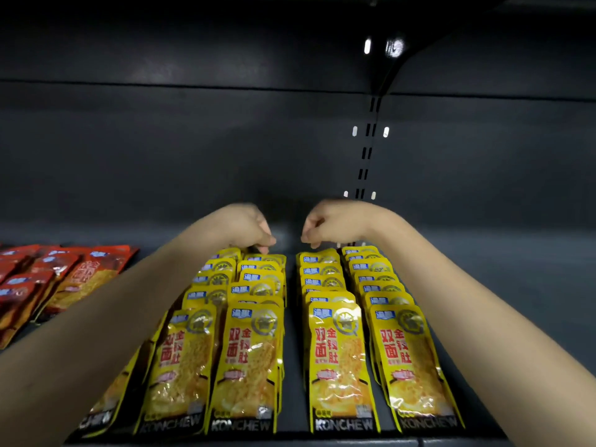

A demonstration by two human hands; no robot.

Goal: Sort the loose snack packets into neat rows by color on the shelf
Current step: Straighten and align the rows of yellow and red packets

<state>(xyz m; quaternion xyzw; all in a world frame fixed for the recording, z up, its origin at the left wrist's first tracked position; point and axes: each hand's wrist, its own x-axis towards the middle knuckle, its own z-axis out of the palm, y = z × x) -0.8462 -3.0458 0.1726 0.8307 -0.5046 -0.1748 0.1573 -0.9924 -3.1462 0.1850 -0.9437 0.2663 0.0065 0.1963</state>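
- Your left hand (pixel 245 225) reaches to the back of the shelf (pixel 516 285), fingers curled down onto the rear end of the yellow packets (pixel 248 350); whether that grip actually pinches a packet, you cannot tell.
- Your right hand (pixel 329 222) sits just beside it, fingers curled likewise over the rearmost packets; its grip is hidden too.
- From both grips the yellow packets run toward you in overlapping rows, two under each hand, with a bare strip of shelf between the pairs.
- Well out to the left of your left grip lie the red packets (pixel 64 279), overlapped more loosely.
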